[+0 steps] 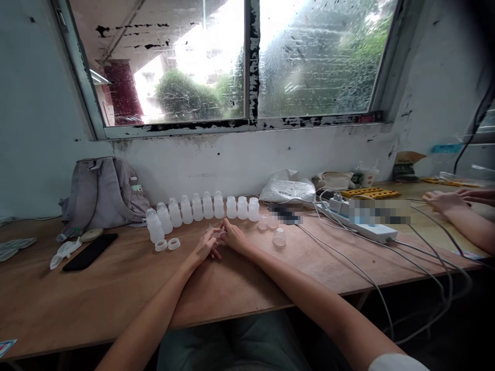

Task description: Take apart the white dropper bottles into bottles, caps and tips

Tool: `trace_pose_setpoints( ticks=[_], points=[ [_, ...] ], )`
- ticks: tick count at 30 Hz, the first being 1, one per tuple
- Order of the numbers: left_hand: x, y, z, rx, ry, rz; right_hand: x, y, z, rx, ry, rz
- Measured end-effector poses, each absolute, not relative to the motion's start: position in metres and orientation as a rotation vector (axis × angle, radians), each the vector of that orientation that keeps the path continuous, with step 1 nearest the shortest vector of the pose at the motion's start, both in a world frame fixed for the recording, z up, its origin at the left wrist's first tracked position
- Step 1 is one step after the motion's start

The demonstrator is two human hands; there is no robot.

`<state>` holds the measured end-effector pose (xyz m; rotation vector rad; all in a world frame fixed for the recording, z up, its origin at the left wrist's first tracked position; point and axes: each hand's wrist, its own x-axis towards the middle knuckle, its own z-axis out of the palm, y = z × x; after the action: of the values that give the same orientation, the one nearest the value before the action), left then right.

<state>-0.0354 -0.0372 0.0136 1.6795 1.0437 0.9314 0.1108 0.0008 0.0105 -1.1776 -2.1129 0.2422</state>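
Both of my hands meet over the table, just in front of a row of frosted baby bottles (186, 210). The fingers of my left hand (204, 246) are closed on a small clear piece that looks like a bottle nipple (221, 234). Pressed against the same piece, the fingers of my right hand (234, 239) partly hide it. Several bottles on the left and middle have pointed tops; three at the right end, such as one bottle (253, 210), are shorter without them. Two white collar rings (174, 243) lie left of my hands. To the right stands a clear dome cap (279, 237), near other caps (262, 223).
A phone (90, 252), a crumpled tissue (65, 251) and a grey backpack (101, 193) are on the left. Rightward are a plastic bag (288, 186), a power strip (359, 224) with trailing cables, and another person's hands (444, 201). The wooden table (240, 288) ends close to my lap.
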Motion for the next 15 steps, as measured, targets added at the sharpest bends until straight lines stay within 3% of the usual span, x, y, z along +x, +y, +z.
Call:
trace_pose_setpoints(
  ticks=[8,15],
  points=[
    [-0.0325,-0.0365,0.0146,1.615,1.039,0.948,0.1131,0.0046,0.0045,-1.13,-2.083,0.222],
    [-0.0311,-0.0353,0.0165,1.386,1.106,1.199,0.1177,0.0084,0.0047,-0.992,-1.979,0.151]
  ],
)
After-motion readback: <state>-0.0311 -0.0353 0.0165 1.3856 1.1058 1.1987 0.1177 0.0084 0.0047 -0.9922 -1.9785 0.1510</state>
